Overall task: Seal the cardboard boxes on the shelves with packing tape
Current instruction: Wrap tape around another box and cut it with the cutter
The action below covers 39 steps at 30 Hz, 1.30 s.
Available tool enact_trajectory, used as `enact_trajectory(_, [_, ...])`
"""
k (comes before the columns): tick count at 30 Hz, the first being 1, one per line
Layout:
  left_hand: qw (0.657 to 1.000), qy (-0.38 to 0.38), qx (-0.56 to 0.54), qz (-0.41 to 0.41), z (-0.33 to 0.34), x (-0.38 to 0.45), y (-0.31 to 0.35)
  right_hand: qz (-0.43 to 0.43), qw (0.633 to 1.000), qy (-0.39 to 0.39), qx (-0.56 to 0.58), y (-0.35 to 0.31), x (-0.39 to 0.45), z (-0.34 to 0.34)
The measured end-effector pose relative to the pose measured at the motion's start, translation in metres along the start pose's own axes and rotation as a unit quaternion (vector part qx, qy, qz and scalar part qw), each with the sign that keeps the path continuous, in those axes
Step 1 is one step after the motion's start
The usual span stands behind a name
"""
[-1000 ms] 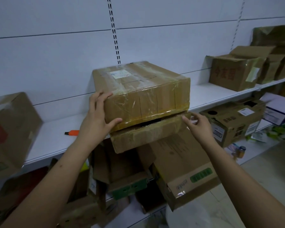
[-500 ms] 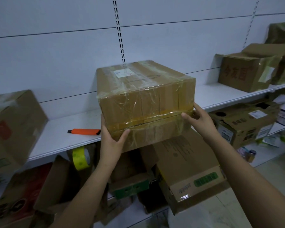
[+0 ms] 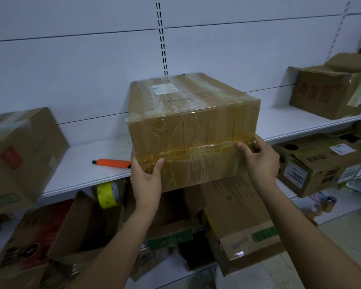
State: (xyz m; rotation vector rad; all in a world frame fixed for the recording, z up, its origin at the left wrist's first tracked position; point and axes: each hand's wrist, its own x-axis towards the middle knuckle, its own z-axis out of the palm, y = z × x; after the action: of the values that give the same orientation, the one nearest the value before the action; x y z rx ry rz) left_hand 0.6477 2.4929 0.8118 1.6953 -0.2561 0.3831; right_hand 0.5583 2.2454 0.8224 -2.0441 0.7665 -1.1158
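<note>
A brown cardboard box (image 3: 192, 122) wrapped in shiny clear and yellowish tape sits at the front edge of the white upper shelf (image 3: 88, 163), partly overhanging it. My left hand (image 3: 146, 176) grips its lower left corner, thumb on the front face. My right hand (image 3: 261, 161) grips the lower right corner, thumb pressed on the yellow tape band. A yellow roll of packing tape (image 3: 107, 195) lies just under the shelf, left of my left arm.
An orange utility knife (image 3: 113, 163) lies on the shelf left of the box. More cardboard boxes stand at the left (image 3: 19, 155) and far right (image 3: 329, 92). Open and crushed boxes (image 3: 238, 222) crowd the lower shelves.
The lower flap of the box has been pushed up flush against the front. Both hands moved from its upper sides down to the lower corners, and the view moved closer.
</note>
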Motion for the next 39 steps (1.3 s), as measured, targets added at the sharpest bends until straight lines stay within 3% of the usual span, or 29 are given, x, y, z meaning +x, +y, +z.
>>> enact_trajectory(3, [0.998, 0.011, 0.056, 0.020, 0.000, -0.001, 0.003, -0.020, 0.999, -0.014, 0.023, 0.004, -0.003, 0.001])
enact_trajectory(7, [0.995, -0.018, 0.090, 0.040, -0.010, 0.006, 0.000, 0.005, 0.986, -0.136, 0.093, 0.010, 0.002, -0.003])
enact_trajectory(11, [0.992, -0.039, 0.112, 0.053, -0.014, 0.010, 0.004, 0.036, 0.981, -0.143, 0.127, -0.004, 0.005, -0.001])
enact_trajectory(15, [0.997, -0.035, 0.071, 0.014, -0.004, 0.007, 0.015, 0.042, 0.976, -0.160, 0.141, -0.003, 0.001, 0.002])
enact_trajectory(23, [0.990, 0.027, 0.133, 0.024, -0.001, 0.006, 0.010, 0.061, 0.985, -0.086, 0.137, -0.010, -0.004, 0.011])
enact_trajectory(28, [0.985, 0.024, 0.165, 0.037, -0.003, 0.009, 0.005, 0.070, 0.991, -0.052, 0.104, -0.011, -0.005, 0.016])
enact_trajectory(34, [0.990, -0.062, 0.117, 0.051, -0.013, 0.011, 0.004, 0.035, 0.999, -0.038, 0.004, -0.012, -0.031, 0.021])
enact_trajectory(39, [0.988, -0.127, 0.075, 0.041, -0.033, 0.013, -0.008, -0.039, 0.996, 0.047, -0.061, -0.043, -0.074, 0.028])
